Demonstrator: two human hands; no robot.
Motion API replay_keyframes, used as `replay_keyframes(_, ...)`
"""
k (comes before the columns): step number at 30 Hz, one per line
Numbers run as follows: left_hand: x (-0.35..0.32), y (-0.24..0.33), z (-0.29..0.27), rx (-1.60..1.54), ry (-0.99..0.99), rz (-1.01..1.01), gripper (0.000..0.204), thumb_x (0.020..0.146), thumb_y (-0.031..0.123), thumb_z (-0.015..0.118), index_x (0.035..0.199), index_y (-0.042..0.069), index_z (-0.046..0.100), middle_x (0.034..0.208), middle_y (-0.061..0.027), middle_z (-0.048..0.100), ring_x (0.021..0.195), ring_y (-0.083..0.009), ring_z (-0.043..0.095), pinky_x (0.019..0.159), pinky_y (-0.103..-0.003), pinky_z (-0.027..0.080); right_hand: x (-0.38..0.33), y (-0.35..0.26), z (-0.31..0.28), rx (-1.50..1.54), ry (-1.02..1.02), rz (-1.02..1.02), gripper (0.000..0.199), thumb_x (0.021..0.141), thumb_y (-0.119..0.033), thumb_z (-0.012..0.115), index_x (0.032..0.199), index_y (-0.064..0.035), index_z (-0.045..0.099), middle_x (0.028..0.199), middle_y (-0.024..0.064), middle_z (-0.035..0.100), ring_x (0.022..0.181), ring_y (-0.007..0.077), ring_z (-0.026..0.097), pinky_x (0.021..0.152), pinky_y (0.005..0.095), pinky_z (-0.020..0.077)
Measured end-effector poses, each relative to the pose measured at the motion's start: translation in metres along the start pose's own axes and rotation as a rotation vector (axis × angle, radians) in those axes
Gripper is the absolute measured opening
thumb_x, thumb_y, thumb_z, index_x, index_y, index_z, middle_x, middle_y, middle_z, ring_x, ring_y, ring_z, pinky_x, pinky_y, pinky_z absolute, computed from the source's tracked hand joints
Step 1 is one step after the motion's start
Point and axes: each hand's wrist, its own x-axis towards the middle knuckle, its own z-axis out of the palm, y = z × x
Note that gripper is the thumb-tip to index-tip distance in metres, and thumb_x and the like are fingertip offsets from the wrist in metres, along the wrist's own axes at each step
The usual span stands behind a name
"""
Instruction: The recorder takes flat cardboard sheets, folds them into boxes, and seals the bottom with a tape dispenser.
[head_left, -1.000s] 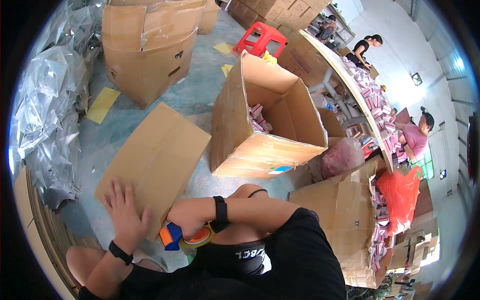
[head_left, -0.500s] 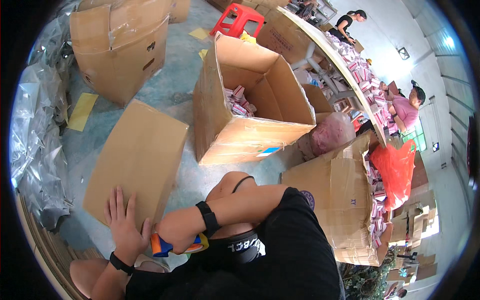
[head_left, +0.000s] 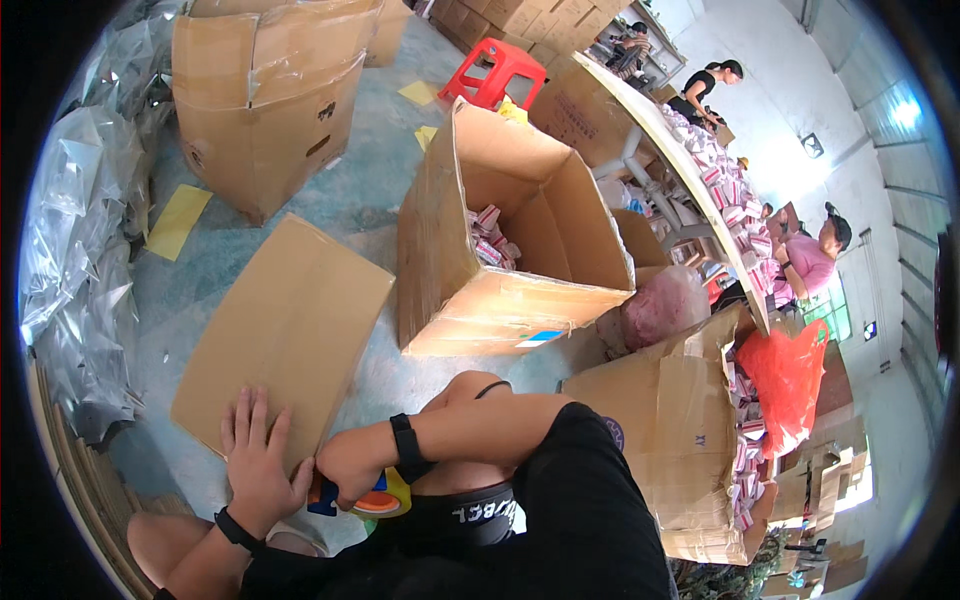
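Observation:
A closed brown carton (head_left: 285,330) lies on the floor in front of me, to the left. My left hand (head_left: 258,460) rests flat on its near end, fingers spread. Close beside it, my right hand (head_left: 352,465) is wrapped around a blue, orange and yellow tape dispenser (head_left: 385,497) at the carton's near right corner. My fingers and the carton hide part of the dispenser, and I cannot make out any tape strip.
An open carton (head_left: 480,315) holding small pink-and-white packs stands ahead; another full one (head_left: 650,440) is at right with a red bag (head_left: 785,385). A tall carton (head_left: 270,130), red stool (head_left: 495,72) and plastic sheeting (head_left: 85,240) stand around. Two people work by a long table (head_left: 690,165).
The whole view has shifted slightly, so the cartons appear a little lower and mostly further right. My left hand stays on the carton, and my right hand still grips the tape dispenser beside it.

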Motion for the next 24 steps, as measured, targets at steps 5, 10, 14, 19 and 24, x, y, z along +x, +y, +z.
replay_keyframes(5, 0.006, -0.003, -0.008, -0.019, -0.073, 0.117, 0.079, 0.069, 0.037, 0.076, 0.137, 0.003, 0.055, 0.154, -0.0297, 0.035, 0.146, -0.049, 0.028, 0.118, -0.066, 0.017, -0.007, -0.002, -0.009, 0.022, 0.016, -0.012, 0.043, 0.074, -0.036, 0.077, 0.108, -0.0096, 0.074, 0.089, 0.0184, 0.073, 0.085, 0.0371, 0.07, 0.079, 0.045, 0.0561)
replay_keyframes(10, 0.011, -0.005, -0.023, -0.03, -0.222, 0.215, 0.091, 0.061, 0.048, 0.083, 0.139, 0.009, 0.055, 0.154, -0.0275, 0.036, 0.146, -0.0458, 0.029, 0.119, -0.065, 0.017, -0.005, -0.001, -0.008, 0.024, 0.009, -0.048, 0.044, 0.076, -0.037, 0.076, 0.111, -0.0097, 0.074, 0.09, 0.0192, 0.073, 0.086, 0.0374, 0.07, 0.079, 0.0451, 0.056)
replay_keyframes(14, 0.016, -0.011, -0.024, -0.009, -0.227, 0.276, 0.094, 0.06, 0.048, 0.084, 0.141, 0.011, 0.054, 0.155, -0.0262, 0.036, 0.147, -0.0437, 0.029, 0.119, -0.064, 0.017, -0.008, 0.003, -0.01, 0.049, 0.023, 0.018, 0.045, 0.077, -0.038, 0.076, 0.112, -0.0098, 0.073, 0.089, 0.0205, 0.073, 0.086, 0.0382, 0.07, 0.079, 0.0452, 0.056)
replay_keyframes(19, 0.016, -0.012, -0.035, 0.007, -0.303, 0.312, 0.101, 0.054, 0.047, 0.087, 0.143, 0.013, 0.053, 0.157, -0.0252, 0.034, 0.149, -0.0428, 0.028, 0.12, -0.064, 0.016, -0.005, 0.01, -0.006, 0.045, 0.043, 0.059, 0.046, 0.079, -0.039, 0.074, 0.116, -0.0107, 0.073, 0.087, 0.0212, 0.072, 0.085, 0.0387, 0.07, 0.08, 0.0454, 0.056)
replay_keyframes(24, 0.018, -0.01, -0.04, 0.045, -0.346, 0.325, 0.103, 0.052, 0.046, 0.088, 0.143, 0.015, 0.053, 0.157, -0.0245, 0.033, 0.149, -0.0421, 0.027, 0.12, -0.064, 0.015, -0.009, 0.017, -0.008, 0.049, 0.081, 0.033, 0.049, 0.08, -0.04, 0.073, 0.116, -0.0069, 0.071, 0.087, 0.0217, 0.072, 0.085, 0.0385, 0.07, 0.08, 0.0457, 0.0562)
